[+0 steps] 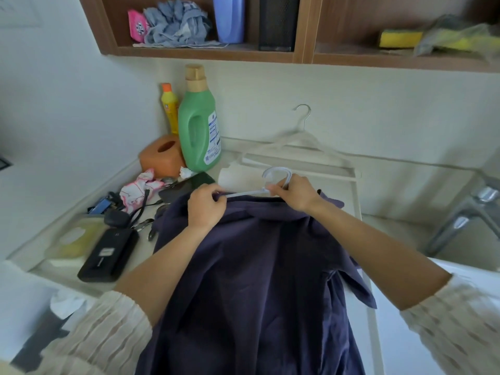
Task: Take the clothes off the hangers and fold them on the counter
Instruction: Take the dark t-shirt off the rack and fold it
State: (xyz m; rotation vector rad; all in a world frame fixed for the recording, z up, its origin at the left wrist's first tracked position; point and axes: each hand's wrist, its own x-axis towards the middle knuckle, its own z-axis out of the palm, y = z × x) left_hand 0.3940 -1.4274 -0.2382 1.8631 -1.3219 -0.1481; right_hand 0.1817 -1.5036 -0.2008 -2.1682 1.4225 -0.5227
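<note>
The dark purple garment (251,266) is lying over the near edge of the counter (359,201), its collar end toward the far side and its lower part hanging toward the person. The left hand (207,209) is pinching the fabric at the left shoulder together with the thin arm of the pale plastic hanger (273,182). The right hand (293,193) is gripping the same hanger at the base of its hook, fingers curled round it.

Handling judgement: the cloth is looking soft, limp and light, folding wherever unsupported, so it is likely offering no resistance. The hanger is appearing thin and somewhat flexible. Best hold points: the hook base for the hanger, and the shoulder seam or collar for the garment, sliding one shoulder off at a time.

A white hanger with a metal hook (297,152) is lying bare on the far counter.

Writing: the green detergent bottle (198,131), far left, is carrying a white label with blue print, too blurred to read. The black case (108,255), near left, is showing a small label, also illegible
</note>
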